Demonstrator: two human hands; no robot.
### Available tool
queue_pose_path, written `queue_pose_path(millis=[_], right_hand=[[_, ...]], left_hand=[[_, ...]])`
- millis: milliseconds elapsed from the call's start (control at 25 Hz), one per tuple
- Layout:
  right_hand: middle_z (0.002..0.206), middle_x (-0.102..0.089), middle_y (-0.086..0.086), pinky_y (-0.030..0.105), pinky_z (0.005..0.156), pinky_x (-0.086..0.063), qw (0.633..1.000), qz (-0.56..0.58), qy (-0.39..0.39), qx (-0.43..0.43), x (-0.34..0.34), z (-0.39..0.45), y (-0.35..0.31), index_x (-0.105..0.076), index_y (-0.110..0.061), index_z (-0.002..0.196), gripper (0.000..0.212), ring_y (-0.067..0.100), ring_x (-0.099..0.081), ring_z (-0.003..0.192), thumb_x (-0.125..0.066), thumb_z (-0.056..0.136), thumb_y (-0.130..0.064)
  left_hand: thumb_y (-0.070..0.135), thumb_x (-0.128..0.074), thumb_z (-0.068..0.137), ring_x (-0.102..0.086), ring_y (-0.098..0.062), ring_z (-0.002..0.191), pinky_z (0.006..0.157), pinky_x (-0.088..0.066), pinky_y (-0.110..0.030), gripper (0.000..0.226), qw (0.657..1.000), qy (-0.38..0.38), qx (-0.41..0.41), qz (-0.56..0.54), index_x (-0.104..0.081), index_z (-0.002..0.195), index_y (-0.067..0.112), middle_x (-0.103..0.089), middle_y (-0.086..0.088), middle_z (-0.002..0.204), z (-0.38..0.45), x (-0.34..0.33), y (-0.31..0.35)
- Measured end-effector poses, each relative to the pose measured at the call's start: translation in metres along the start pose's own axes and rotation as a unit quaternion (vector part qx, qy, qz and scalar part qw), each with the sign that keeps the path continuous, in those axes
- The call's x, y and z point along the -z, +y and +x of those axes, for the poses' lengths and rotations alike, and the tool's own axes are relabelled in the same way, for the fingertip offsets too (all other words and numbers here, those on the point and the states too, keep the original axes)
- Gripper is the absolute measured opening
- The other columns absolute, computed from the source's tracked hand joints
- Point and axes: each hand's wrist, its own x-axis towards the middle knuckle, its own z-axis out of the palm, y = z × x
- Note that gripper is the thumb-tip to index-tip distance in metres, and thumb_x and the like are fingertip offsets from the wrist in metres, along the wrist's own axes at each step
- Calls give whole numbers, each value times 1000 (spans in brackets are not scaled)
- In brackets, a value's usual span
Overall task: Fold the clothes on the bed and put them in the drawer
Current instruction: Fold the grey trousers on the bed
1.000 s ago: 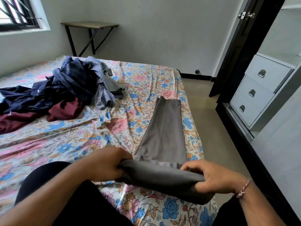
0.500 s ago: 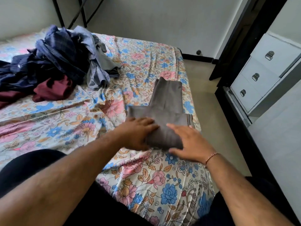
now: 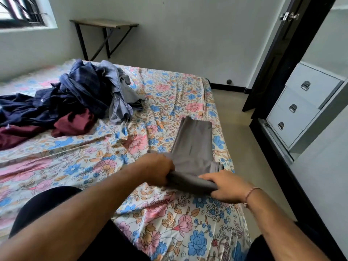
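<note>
Grey trousers (image 3: 194,146) lie lengthwise near the right edge of the floral-sheeted bed (image 3: 116,159), their near end folded into a thick roll. My left hand (image 3: 158,170) grips the roll's left end. My right hand (image 3: 226,186) grips its right end, fingers curled over the fold. A heap of unfolded clothes (image 3: 75,98), navy, grey-blue and maroon, sits at the bed's far left. White drawers (image 3: 301,104) with metal handles stand shut at the right.
A strip of bare floor (image 3: 244,140) runs between the bed and the black wardrobe frame (image 3: 278,72). A small wall-mounted table (image 3: 105,27) hangs at the back wall under a window (image 3: 20,14). My dark-clothed knees fill the bottom of the view.
Half a second ago both hands lay flat pressing the folded trousers. Now they have curled round the near fold and grip it again, and my head has tilted up.
</note>
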Motion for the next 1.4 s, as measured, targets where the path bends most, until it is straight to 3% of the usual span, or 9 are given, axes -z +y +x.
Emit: queue_pose_path(millis=[160, 440, 640, 760, 880, 1000, 1120, 1280, 1400], right_hand=[[87, -68, -4, 43, 67, -57, 976, 193, -71, 76, 23, -45, 1, -70, -29, 94, 23, 20, -68, 78, -70, 71, -23], [100, -70, 15, 32, 57, -59, 920, 340, 192, -43, 57, 6, 38, -70, -18, 109, 17, 18, -71, 74, -74, 92, -14], [103, -66, 11, 35, 54, -60, 938, 287, 101, -166, 55, 74, 55, -62, -17, 107, 18, 26, -69, 85, -71, 94, -26], [109, -67, 2, 41, 84, -60, 936, 267, 157, -170, 27, 98, 70, -61, -27, 110, 36, 25, -68, 100, -78, 85, -46], [129, -67, 3, 45, 105, -52, 837, 501, 169, -143, 9, 84, 85, -61, -28, 128, 81, 23, -67, 115, -93, 61, -60], [119, -76, 6, 45, 105, -53, 802, 575, 126, -100, 0, 70, 85, -64, -13, 127, 76, 24, -72, 111, -98, 62, -34], [107, -78, 4, 40, 95, -58, 800, 544, 236, -90, 20, 76, 69, -70, -15, 112, 40, 20, -75, 100, -86, 77, -3], [106, -74, 1, 28, 85, -59, 795, 470, 381, -44, 102, 110, 56, -69, -16, 112, 36, 11, -71, 91, -81, 83, 1], [107, -74, 1, 38, 94, -57, 788, 392, 475, -16, 207, 123, 43, -68, -17, 113, 39, 18, -71, 98, -86, 80, -9]], left_hand=[[32, -72, 93, -59, -16, 81, 66, -42, -29, 20, 983, -130, -70, -111, -64, 104, 18, -65, 3, 89, -41, 40, -6], [24, -68, 92, -60, -25, 91, 74, -43, -34, 10, 987, 109, -9, -115, -63, 101, 22, -62, 2, 93, 39, 71, -37], [27, -61, 95, -65, -30, 101, 88, -54, -42, 32, 997, 14, 69, -39, -66, 123, 13, -70, -10, 120, 122, 36, -40], [33, -63, 94, -66, -33, 110, 89, -53, -40, 41, 989, 31, 97, -108, -62, 130, 12, -70, -12, 124, 144, -4, -41], [45, -80, 86, -62, -27, 118, 97, -50, -36, 61, 923, 74, 146, -347, -61, 136, 17, -66, -5, 130, 141, -12, -69], [44, -85, 84, -67, -24, 97, 83, -53, -34, 40, 921, 49, 89, -375, -72, 108, 14, -72, -3, 103, 128, -17, -91], [31, -80, 89, -61, -22, 79, 67, -45, -30, 22, 931, 183, 54, -311, -65, 89, 14, -64, -1, 83, 121, -3, -93], [23, -82, 87, -55, -12, 72, 65, -40, -29, 19, 880, 346, 51, -321, -69, 96, 13, -63, 3, 81, 133, 86, -113], [25, -89, 83, -58, -11, 78, 70, -43, -21, 40, 899, 323, -8, -295, -72, 117, 14, -66, 4, 89, 130, 201, -144]])
